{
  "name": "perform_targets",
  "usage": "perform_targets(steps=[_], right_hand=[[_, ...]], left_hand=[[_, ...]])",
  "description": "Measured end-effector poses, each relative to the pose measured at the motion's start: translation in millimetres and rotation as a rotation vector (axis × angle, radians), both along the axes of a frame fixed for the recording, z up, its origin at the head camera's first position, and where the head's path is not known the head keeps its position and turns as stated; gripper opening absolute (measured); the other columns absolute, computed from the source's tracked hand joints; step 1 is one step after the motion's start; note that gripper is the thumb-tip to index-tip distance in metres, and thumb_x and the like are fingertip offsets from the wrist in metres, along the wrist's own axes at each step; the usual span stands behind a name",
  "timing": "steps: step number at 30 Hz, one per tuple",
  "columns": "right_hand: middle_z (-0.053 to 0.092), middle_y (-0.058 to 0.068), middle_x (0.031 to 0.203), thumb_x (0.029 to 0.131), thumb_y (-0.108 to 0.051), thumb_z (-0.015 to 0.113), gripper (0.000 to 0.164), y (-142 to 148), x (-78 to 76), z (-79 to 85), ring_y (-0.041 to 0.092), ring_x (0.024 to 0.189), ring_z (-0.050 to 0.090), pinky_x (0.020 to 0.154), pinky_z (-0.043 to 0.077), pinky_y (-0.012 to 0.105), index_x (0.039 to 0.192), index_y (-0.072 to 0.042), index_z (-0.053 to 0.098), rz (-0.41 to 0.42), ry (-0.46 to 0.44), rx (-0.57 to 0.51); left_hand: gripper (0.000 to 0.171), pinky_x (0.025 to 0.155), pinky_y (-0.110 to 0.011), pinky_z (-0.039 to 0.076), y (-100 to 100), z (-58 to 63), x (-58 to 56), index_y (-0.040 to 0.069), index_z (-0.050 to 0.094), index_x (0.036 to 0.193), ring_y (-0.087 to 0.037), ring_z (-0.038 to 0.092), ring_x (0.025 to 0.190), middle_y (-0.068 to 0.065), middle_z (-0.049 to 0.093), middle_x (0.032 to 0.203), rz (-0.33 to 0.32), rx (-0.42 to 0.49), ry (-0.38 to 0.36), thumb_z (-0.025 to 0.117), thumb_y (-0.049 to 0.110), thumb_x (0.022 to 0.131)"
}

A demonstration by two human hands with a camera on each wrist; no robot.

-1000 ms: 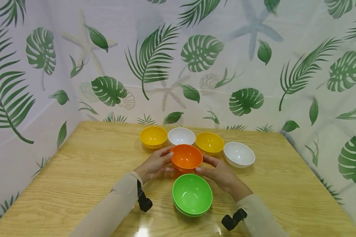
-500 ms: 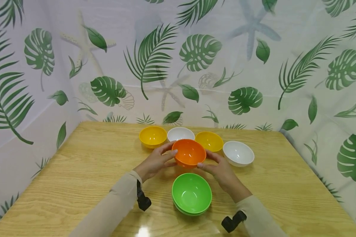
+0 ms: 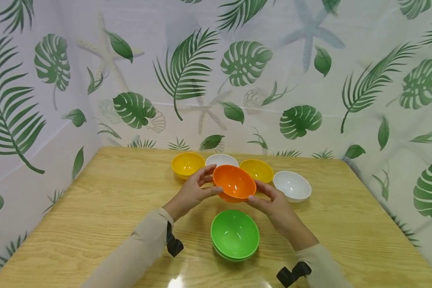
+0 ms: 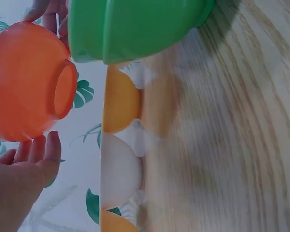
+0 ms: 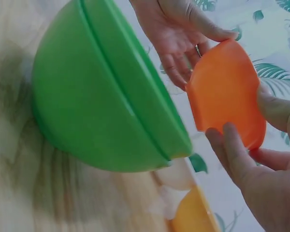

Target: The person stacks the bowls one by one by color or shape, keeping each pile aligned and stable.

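Observation:
Both hands hold an orange bowl (image 3: 233, 183) up off the table, its mouth facing my head and its rim dipping to the right. My left hand (image 3: 194, 193) grips its left side, thumb on the near wall. On the right side, my right hand (image 3: 279, 206) has its thumb at the near rim and its fingers behind. The left wrist view shows the bowl's underside (image 4: 65, 89) with its foot ring clear of the wood. Nearer to me, between the forearms, stands a stack of nested green bowls (image 3: 235, 234).
Behind the orange bowl runs a row: a yellow bowl (image 3: 188, 165), a white bowl (image 3: 221, 160) partly hidden, another yellow bowl (image 3: 257, 170) and another white bowl (image 3: 292, 186). They stand on a wooden table (image 3: 111, 208) backed by a leaf-print cloth (image 3: 245, 116).
The orange bowl has risen from close over the table behind the green stack and shifted slightly right, tilting more to the right. Both hands moved with it. The other bowls stayed put.

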State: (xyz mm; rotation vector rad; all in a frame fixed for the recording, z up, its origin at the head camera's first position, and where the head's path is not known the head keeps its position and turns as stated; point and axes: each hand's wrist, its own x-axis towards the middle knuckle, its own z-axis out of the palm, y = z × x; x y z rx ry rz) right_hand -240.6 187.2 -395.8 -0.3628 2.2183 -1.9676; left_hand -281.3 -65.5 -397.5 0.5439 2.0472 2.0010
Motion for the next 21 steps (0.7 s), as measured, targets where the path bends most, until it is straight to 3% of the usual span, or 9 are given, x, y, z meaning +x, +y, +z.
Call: perform_targets(steps=[6,10,14,21], right_hand=[[0.041,0.020,0.137,0.091,-0.014,0.066,0.062,0,8.8,8.5,0.021,0.106,0.063,0.095,0.049,0.027,0.144,0.000,0.037,-0.010,-0.002,0.043],[0.041,0.019,0.138,0.091,-0.014,0.067,0.063,2,15.0,11.9,0.023,0.110,0.062,0.095,0.048,0.027,0.144,-0.001,0.037,-0.042,-0.013,0.052],[0.040,0.016,0.142,0.090,-0.017,0.068,0.064,6,22.7,15.7,0.014,0.108,0.062,0.094,0.049,0.025,0.145,-0.004,0.037,-0.042,0.001,0.072],[0.046,0.019,0.139,0.087,-0.010,0.071,0.066,12,32.9,18.0,0.006,0.110,0.056,0.090,0.051,0.021,0.143,0.000,0.038,-0.023,0.126,0.093]], left_hand=[[0.075,0.097,-0.036,0.049,2,6.8,7.9,0.014,0.035,0.149,-0.025,0.048,0.123,-0.007,0.045,0.141,-0.032,-0.093,0.093,0.074,0.023,0.085],[0.075,0.095,-0.034,0.050,3,12.6,15.3,0.011,0.034,0.149,-0.027,0.051,0.119,-0.009,0.045,0.142,-0.065,-0.101,0.123,0.073,0.018,0.086],[0.076,0.092,-0.032,0.051,1,16.1,21.2,0.008,0.034,0.149,-0.028,0.056,0.111,-0.010,0.048,0.142,-0.095,-0.107,0.146,0.074,0.020,0.085],[0.082,0.095,-0.035,0.048,2,19.2,30.9,0.009,0.037,0.147,-0.022,0.050,0.121,-0.005,0.052,0.138,-0.094,-0.125,0.201,0.079,0.030,0.080]])
